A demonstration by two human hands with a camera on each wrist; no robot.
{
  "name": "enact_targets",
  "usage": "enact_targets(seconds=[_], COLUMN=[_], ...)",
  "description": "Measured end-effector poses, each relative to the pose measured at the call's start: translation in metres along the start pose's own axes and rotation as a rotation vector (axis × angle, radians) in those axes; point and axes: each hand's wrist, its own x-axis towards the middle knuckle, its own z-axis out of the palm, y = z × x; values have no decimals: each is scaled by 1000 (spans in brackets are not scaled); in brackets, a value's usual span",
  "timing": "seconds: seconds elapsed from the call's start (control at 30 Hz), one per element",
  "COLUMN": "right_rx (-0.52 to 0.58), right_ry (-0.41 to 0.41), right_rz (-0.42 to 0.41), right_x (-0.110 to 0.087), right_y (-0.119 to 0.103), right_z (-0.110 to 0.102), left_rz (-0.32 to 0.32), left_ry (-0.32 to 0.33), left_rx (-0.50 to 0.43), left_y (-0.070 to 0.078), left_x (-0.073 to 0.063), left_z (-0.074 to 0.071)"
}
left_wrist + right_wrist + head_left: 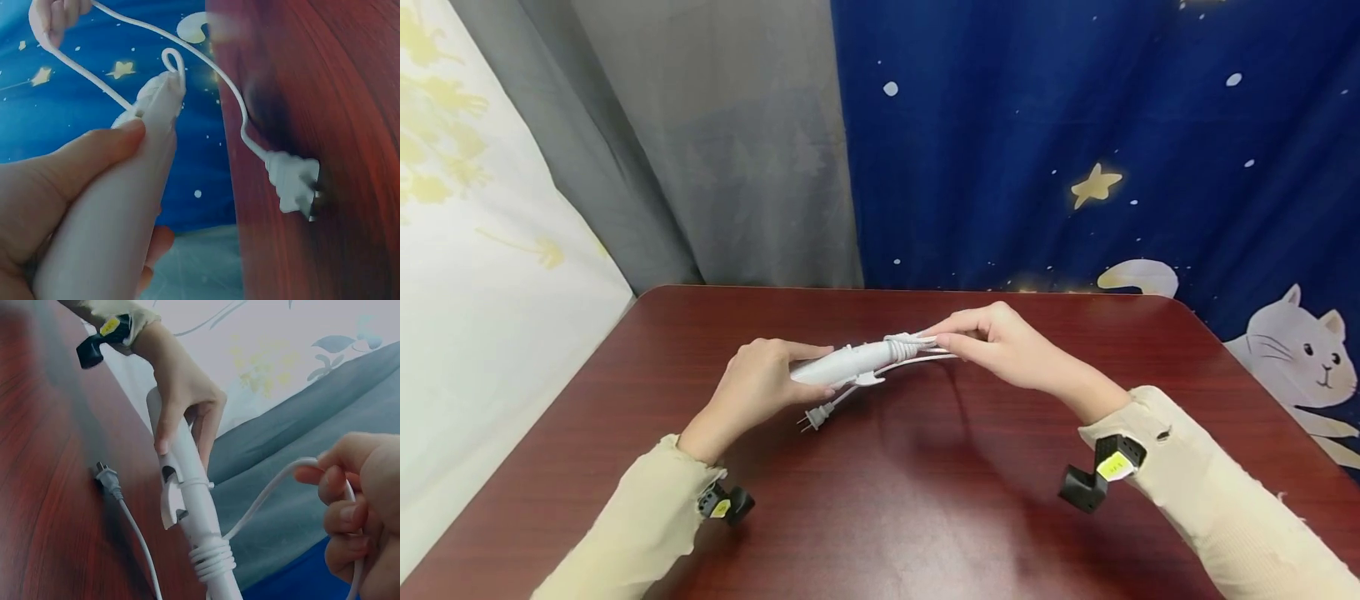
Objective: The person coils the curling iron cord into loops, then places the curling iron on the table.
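A white curling iron (846, 363) is held above the table, with a small lever (170, 506) standing out from its side. My left hand (756, 375) grips its thick end, thumb along one side and fingers round the other. Several turns of white power cord (212, 559) are wound round the narrower part. To the right, my right hand (1000, 342) holds the cord between thumb and curled fingers, and a stretch of it runs back to the coils. The two-pin plug (294, 181) hangs from the cord's other end, below the curling iron.
The reddish-brown wooden table (880, 517) spreads under both hands. Grey and blue curtains (985, 150) stand along its far edge, and a white patterned cloth (490, 275) borders the left side. Each sleeve carries a small black wrist camera (1101, 475).
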Motion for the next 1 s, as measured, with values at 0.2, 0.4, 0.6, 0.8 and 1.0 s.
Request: enact_targets(seconds=[0.2, 0.4, 0.6, 0.8, 1.0], right_rx=[26, 102, 82, 106, 217], right_ry=[-18, -126, -110, -24, -40], right_rz=[102, 124, 128, 100, 59], right_x=[-4, -17, -31, -41, -49], right_y=[0, 3, 14, 24, 39], right_z=[2, 1, -7, -12, -5], left_rz=[-56, -146, -189, -202, -222], left_ry=[71, 98, 84, 138, 131], left_rx=[-87, -269, -384, -463, -614], left_y=[-10, -16, -13, 3, 20], left_x=[0, -1, 0, 2, -1], left_z=[-2, -12, -29, -45, -50])
